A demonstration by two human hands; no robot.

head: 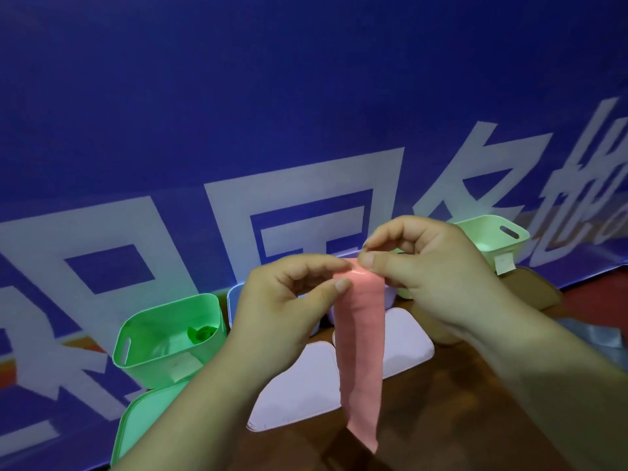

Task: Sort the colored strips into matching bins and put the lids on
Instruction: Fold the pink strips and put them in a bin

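- Two hands are working in front of me: my left hand and my right hand are both pinching the top end of one pink strip between thumb and forefinger.
- One pink strip only is being held; it is hanging straight down in the air, above the lids and the brown table, and its lower end is reaching almost to the bottom of the view.
- One bright green bin is standing on the left, open, and one small green strip is lying curled inside it.
- One pale green bin is standing at the far right, behind my right hand, also open.
- One lilac bin is showing between them; my hands are covering most of it, so I cannot tell if a second one is standing beside it.
- Three lids are lying flat on the table: one green lid in front of the green bin, and two pale lilac lids side by side behind the strip.
- One blue banner with large white characters is filling the background behind all the bins.
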